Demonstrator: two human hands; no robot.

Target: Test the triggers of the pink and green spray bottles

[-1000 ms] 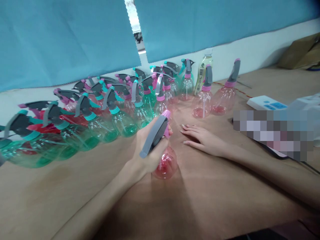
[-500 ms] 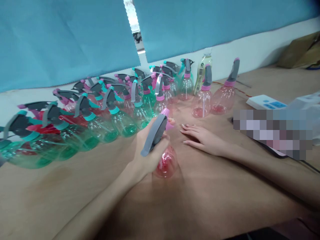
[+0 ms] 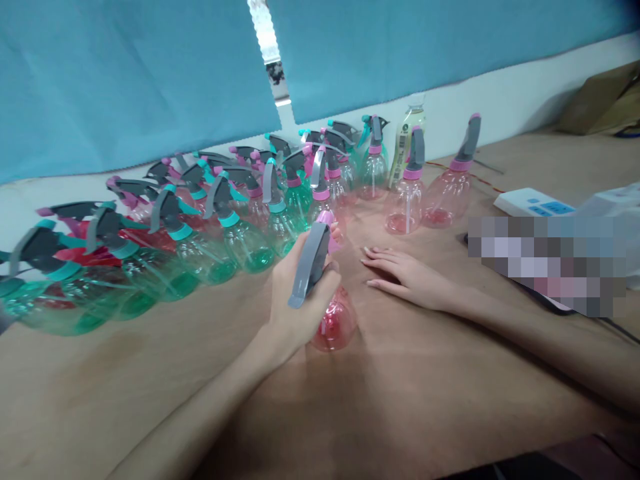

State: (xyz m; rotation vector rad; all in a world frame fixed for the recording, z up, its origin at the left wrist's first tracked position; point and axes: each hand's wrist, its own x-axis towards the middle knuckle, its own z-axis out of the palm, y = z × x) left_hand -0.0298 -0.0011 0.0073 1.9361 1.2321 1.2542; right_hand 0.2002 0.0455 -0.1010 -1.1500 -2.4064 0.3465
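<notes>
A clear pink spray bottle with a grey and pink trigger head stands on the brown table in the middle of the view. My left hand is wrapped round its neck, just under the grey top of the head; some fingertips are hidden behind it. To the right, my right hand lies flat on the table, fingers stretched out, apart from the bottle and holding nothing. Just behind my left hand stands another pink spray bottle.
Several green spray bottles and pink ones crowd the left and back. Two pink spray bottles stand at back right, one here, near a labelled clear bottle. A white device with blue buttons and a blurred-out flat object lie right.
The held spray bottle's head has tipped slightly and shifted a little up and to the right with my left hand. My right hand stays where it was.
</notes>
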